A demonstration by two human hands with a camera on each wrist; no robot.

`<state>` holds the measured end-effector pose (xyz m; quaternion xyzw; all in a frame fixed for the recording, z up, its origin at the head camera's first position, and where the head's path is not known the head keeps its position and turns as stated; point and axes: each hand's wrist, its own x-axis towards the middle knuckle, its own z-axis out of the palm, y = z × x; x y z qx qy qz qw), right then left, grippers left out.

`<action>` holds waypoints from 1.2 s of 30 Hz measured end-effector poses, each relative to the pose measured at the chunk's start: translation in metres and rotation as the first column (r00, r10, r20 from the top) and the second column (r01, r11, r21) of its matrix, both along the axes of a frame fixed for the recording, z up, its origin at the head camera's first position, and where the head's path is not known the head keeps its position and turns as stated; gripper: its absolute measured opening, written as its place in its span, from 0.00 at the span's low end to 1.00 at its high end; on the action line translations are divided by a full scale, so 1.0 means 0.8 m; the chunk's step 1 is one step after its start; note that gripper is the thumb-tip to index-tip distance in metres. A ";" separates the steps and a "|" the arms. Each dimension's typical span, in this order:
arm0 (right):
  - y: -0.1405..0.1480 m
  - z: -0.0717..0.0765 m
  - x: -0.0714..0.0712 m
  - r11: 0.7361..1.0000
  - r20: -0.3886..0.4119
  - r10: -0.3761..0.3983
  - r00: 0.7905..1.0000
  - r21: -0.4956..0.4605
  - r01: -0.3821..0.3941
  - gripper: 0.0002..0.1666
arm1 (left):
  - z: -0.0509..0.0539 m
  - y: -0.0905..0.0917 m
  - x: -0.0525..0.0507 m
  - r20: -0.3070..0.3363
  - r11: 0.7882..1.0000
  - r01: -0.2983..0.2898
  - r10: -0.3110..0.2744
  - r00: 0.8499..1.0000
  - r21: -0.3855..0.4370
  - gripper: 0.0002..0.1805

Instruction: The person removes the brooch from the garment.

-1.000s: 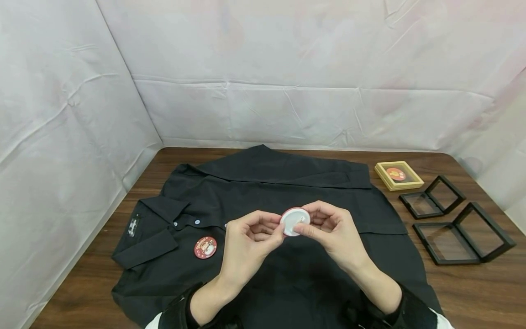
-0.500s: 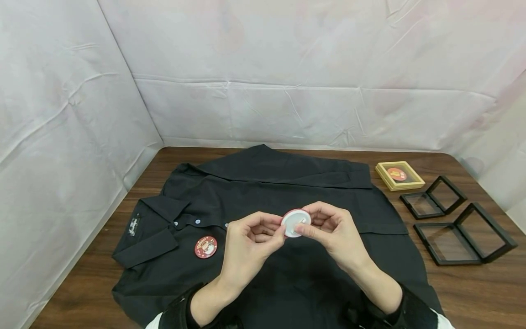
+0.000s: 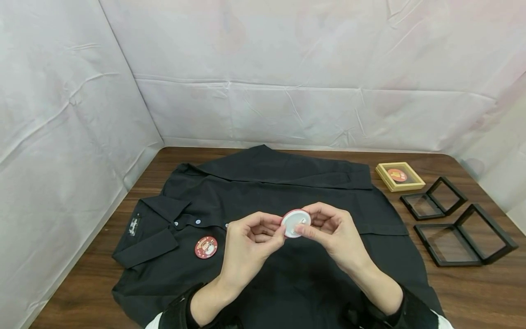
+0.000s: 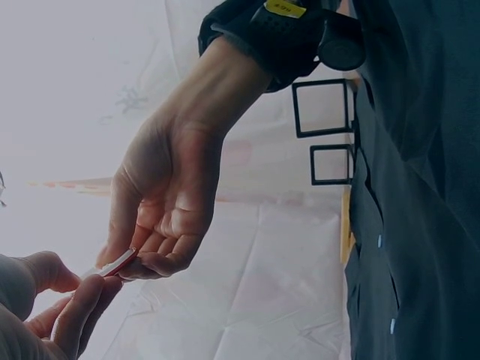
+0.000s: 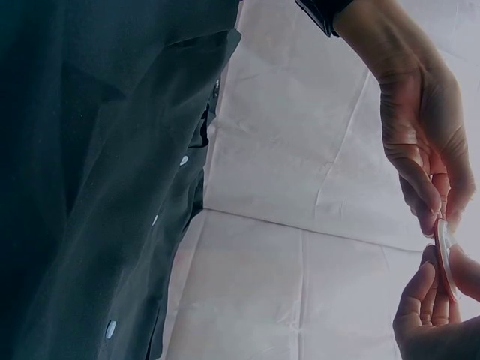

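Observation:
A round pin badge (image 3: 293,222), white on its back with a red rim, is held between both hands above the shirt. My left hand (image 3: 252,251) pinches its left edge between thumb and fingers. On the opposite edge my right hand (image 3: 337,233) grips it, the thumb on the white back near the small pin. In the right wrist view the badge (image 5: 444,259) appears edge-on between the fingertips. Beneath them lies a black button shirt (image 3: 263,196), its collar toward the left. A second red badge (image 3: 206,247) with a cartoon picture sits face up on the shirt, below the buttons.
At the right of the wooden table (image 3: 472,292) stand a yellow display box (image 3: 400,176) with an orange round badge inside and two open black display frames (image 3: 433,197), one smaller. White cloth walls (image 3: 263,114) rise at the back and sides.
Both hands keep nearly the same place with the badge between them. Only a slight shift of the badge and the view shows; the shirt and boxes stay put.

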<state>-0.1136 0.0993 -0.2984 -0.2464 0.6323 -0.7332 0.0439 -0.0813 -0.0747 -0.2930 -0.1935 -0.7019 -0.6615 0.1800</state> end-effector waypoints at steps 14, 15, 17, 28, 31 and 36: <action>-0.003 0.001 0.006 1.000 -0.005 -0.022 1.000 -0.009 0.022 0.14 | 0.000 -0.003 -0.001 0.025 1.000 0.006 -0.007 1.000 0.020 0.05; -0.003 0.001 0.006 1.000 -0.010 -0.026 1.000 -0.014 0.026 0.14 | 0.000 -0.003 -0.001 0.025 1.000 0.007 -0.007 1.000 0.022 0.05; -0.004 0.002 0.007 0.999 -0.018 -0.026 1.000 -0.027 0.025 0.13 | 0.001 -0.003 -0.001 0.025 1.000 0.010 -0.011 1.000 0.028 0.05; 0.003 0.011 0.008 0.998 -0.018 0.054 0.998 -0.023 -0.055 0.14 | 0.006 -0.008 0.000 0.016 0.998 0.011 -0.012 1.000 0.058 0.06; 0.005 0.013 0.007 0.997 -0.047 0.073 0.996 -0.027 -0.074 0.14 | 0.006 -0.009 -0.001 0.011 0.998 0.009 -0.010 1.000 0.063 0.06; 0.007 0.017 0.008 0.995 -0.085 0.096 0.992 -0.026 -0.098 0.14 | 0.008 -0.011 -0.002 0.006 0.997 0.015 -0.015 1.000 0.073 0.06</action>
